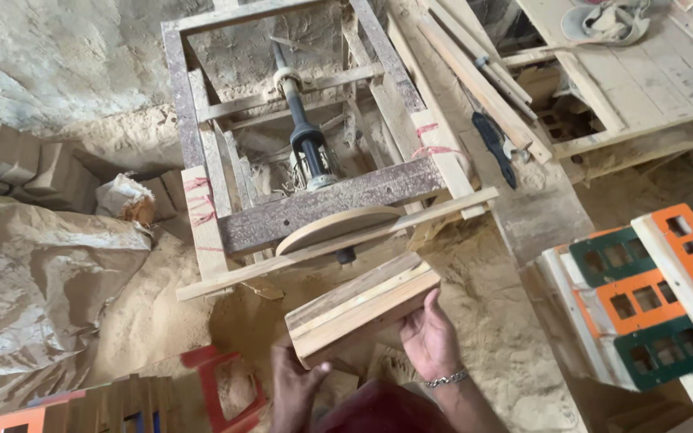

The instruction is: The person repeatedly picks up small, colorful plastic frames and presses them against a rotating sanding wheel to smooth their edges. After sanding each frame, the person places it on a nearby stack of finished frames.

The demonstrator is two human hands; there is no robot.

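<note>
Head view, both hands' fingers prob. under wood block (pixel 361 309), left hand (pixel 294 385) cut off

Woodworking workshop: sawdust floor (pixel 475 321), wooden disc-sander frame (pixel 314 208), timber offcuts (pixel 483 80).

There is only one view, from a camera on the person's head. It looks steeply down and forward, toward 12 o'clock. The nearest things are the left hand (pixel 294 390) and right hand (pixel 429 338) at 6 o'clock, close under the lens. The wooden machine frame (pixel 314 210) stands a little farther, in the centre. The sawdust floor (pixel 487 317) fills the lower part.
</note>
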